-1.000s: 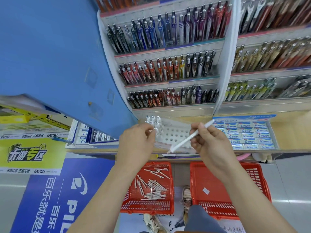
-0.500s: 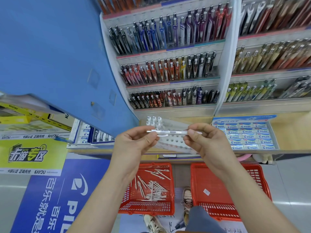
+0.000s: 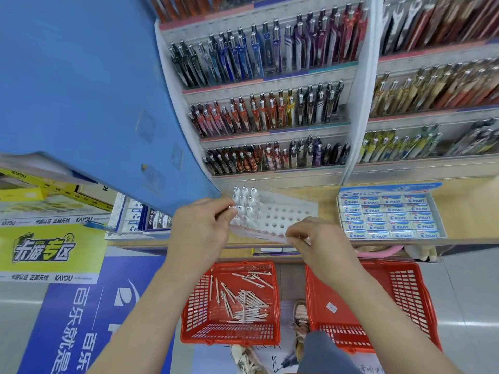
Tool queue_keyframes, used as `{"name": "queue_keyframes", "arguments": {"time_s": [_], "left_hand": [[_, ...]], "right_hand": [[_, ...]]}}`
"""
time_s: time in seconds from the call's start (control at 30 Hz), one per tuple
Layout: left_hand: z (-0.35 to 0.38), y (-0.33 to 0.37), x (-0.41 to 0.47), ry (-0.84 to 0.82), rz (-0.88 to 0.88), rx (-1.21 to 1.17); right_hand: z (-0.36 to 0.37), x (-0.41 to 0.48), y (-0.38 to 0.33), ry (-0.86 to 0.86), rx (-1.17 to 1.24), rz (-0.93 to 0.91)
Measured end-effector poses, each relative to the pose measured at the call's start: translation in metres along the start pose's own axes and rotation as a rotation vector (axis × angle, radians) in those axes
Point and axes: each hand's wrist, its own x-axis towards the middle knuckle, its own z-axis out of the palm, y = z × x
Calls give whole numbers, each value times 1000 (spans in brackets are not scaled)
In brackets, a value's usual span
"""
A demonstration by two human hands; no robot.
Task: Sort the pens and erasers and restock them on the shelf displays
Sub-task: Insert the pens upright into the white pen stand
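Observation:
A white pen tray [image 3: 283, 211] with rows of holes sits on the wooden ledge, and several white pens [image 3: 244, 197] stand in its left holes. My left hand [image 3: 199, 228] pinches the top end of a white pen [image 3: 231, 208] beside those standing pens; most of that pen is hidden by my fingers. My right hand [image 3: 321, 247] has curled fingers and pinches the tray's front lip. On the floor below, a red basket [image 3: 194, 314] holds several loose white pens [image 3: 245, 300]. A Pilot eraser box [image 3: 388, 217] lies on the ledge at the right.
Tiers of shelved coloured pens [image 3: 270, 112] rise behind the tray. A second red basket [image 3: 405, 292] stands on the floor at the right with only a small tag in it. A blue panel [image 3: 81, 90] fills the left. My shoes [image 3: 299, 317] stand between the baskets.
The pen was held level between both hands. Now my left hand alone has it at the tray's left holes, and my right hand has dropped to the tray's front lip.

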Motion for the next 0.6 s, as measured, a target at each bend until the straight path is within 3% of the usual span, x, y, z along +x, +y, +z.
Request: {"name": "queue_keyframes", "arguments": {"time_s": [0.2, 0.43, 0.6], "left_hand": [[21, -4, 5, -89, 0, 76], [31, -2, 11, -63, -170, 99], [29, -2, 13, -86, -188, 139]], "right_hand": [[5, 1, 5, 42, 11, 5], [8, 1, 9, 149, 32, 42], [1, 0, 19, 247, 81, 188]]}}
